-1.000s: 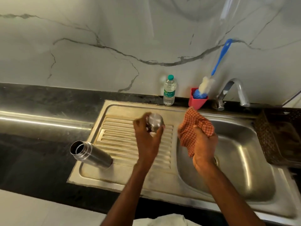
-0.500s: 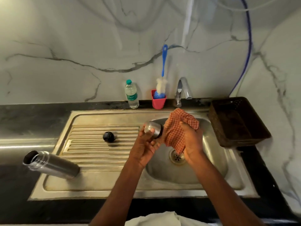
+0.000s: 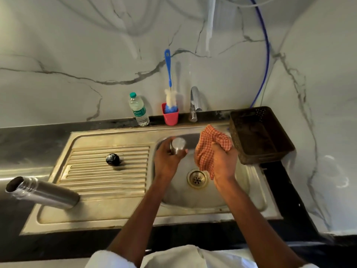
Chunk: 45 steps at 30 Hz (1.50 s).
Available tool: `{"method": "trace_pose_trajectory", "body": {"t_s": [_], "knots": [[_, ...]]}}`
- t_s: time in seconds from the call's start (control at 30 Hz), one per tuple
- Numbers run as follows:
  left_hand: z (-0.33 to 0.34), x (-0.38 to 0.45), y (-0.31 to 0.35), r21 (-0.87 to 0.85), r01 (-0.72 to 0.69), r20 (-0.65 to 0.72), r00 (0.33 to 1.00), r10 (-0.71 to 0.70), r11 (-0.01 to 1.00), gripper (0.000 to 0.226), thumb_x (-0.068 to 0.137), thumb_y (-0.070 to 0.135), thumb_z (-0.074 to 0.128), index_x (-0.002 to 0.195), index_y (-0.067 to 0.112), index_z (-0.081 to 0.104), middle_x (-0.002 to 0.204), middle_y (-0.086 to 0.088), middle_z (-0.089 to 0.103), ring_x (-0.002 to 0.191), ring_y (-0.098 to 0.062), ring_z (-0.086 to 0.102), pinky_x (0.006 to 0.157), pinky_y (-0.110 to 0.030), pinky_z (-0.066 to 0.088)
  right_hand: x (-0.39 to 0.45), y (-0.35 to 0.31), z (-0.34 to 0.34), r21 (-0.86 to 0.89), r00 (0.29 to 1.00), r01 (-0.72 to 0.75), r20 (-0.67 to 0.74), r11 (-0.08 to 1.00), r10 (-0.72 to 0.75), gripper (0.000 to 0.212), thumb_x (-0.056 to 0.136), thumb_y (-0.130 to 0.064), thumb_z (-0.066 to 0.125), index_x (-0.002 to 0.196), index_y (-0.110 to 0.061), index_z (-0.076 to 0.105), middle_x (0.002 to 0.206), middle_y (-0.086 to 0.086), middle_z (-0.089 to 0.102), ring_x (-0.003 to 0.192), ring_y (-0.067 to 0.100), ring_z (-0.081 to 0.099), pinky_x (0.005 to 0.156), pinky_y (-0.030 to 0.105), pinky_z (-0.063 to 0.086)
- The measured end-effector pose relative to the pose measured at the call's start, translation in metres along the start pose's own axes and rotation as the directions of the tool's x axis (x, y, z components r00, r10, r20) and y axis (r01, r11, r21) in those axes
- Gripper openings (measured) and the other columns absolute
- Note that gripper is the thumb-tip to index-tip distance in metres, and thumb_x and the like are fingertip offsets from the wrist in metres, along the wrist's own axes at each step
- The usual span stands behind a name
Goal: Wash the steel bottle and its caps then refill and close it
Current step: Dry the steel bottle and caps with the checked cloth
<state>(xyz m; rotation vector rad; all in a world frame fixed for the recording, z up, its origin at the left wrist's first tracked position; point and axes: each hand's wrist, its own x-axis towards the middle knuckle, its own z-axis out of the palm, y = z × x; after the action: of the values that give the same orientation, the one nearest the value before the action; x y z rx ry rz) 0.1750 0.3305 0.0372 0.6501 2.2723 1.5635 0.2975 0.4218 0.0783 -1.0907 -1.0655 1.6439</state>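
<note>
Two bare hands are raised over the bowl of the stainless steel sink, which serves as the landmark for everything around it. The left hand has its fingers curled round a small round steel cap, holding it above the bowl's back left part. The right hand clutches a bunched orange-and-white checked cloth just right of the cap; cloth and cap are close, but whether they touch cannot be told. Below the hands, the brass-coloured drain sits in the bowl's floor.

On the sink's ribbed draining board, left of the bowl, a small black round cap lies alone. At the board's front left corner the open cylindrical steel bottle stands, its threaded mouth leaning out past the sink's left edge in this wide view.

Behind the sink, against the white veined marble wall, stand a clear plastic water bottle with a green lid, whose green label is too blurred to read, a pink cup holding a blue-handled bottle brush, and a chrome tap. A dark brown perforated plastic basket sits at the sink's back right corner, on the black counter.
</note>
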Motion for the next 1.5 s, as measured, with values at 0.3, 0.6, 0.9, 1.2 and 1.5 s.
{"method": "trace_pose_trajectory", "body": {"t_s": [0.3, 0.6, 0.9, 1.2, 1.5], "knots": [[0.011, -0.011, 0.002, 0.009, -0.043, -0.032, 0.999, 0.044, 0.999, 0.064, 0.081, 0.023, 0.091, 0.139, 0.027, 0.064, 0.119, 0.020, 0.068, 0.116, -0.012, 0.068, 0.080, -0.003, 0.048, 0.000, -0.003, -0.008, -0.084, 0.995, 0.097, 0.006, 0.992, -0.097, 0.022, 0.097, -0.003, 0.062, 0.111, -0.012, 0.076, 0.102, -0.001, 0.077, 0.098, 0.010, 0.073, 0.092, 0.036, 0.060], [-0.005, 0.002, -0.012, -0.357, 0.264, 0.153, 0.963, -0.223, 0.896, 0.069, 0.073, -0.005, 0.089, 0.133, 0.017, 0.064, 0.113, 0.002, 0.073, 0.096, -0.013, 0.068, 0.063, -0.017, 0.054, 0.004, 0.005, 0.004, -0.148, 0.997, 0.070, -0.007, 0.987, -0.072, 0.025, 0.098, -0.007, 0.061, 0.119, -0.012, 0.073, 0.111, 0.002, 0.076, 0.105, 0.013, 0.071, 0.099, 0.044, 0.057], [-0.032, 0.026, -0.022, -0.710, 0.641, 0.548, 0.763, -0.343, 0.291, 0.045, 0.089, 0.014, 0.071, 0.134, 0.014, 0.068, 0.117, -0.013, 0.075, 0.091, -0.022, 0.074, 0.062, -0.029, 0.060, -0.002, 0.030, 0.039, -0.107, 0.983, -0.177, 0.027, 0.978, 0.181, 0.014, 0.096, -0.009, 0.065, 0.097, -0.020, 0.075, 0.097, 0.006, 0.078, 0.089, 0.017, 0.075, 0.078, 0.033, 0.060], [-0.062, 0.053, -0.043, -0.558, 0.764, 0.567, 0.636, -0.523, 0.324, 0.004, 0.102, 0.012, 0.063, 0.098, 0.010, 0.063, 0.056, 0.000, 0.067, 0.045, -0.006, 0.060, 0.072, -0.025, 0.043, 0.014, 0.051, 0.042, 0.126, 0.888, -0.458, 0.035, 0.880, 0.458, 0.036, 0.087, -0.003, 0.069, 0.123, -0.003, 0.066, 0.115, 0.022, 0.072, 0.101, 0.040, 0.070, 0.080, 0.053, 0.060], [-0.070, 0.062, -0.058, -0.522, 0.713, 0.508, 0.700, -0.502, 0.467, 0.015, 0.093, 0.015, 0.076, 0.104, 0.006, 0.070, 0.076, -0.003, 0.070, 0.059, -0.009, 0.060, 0.063, -0.025, 0.052, 0.001, 0.039, 0.034, -0.638, 0.984, 0.171, 0.154, 0.751, -0.093, 0.033, 0.086, -0.001, 0.074, 0.114, -0.018, 0.069, 0.101, -0.004, 0.073, 0.095, 0.019, 0.069, 0.091, 0.041, 0.057]]}}
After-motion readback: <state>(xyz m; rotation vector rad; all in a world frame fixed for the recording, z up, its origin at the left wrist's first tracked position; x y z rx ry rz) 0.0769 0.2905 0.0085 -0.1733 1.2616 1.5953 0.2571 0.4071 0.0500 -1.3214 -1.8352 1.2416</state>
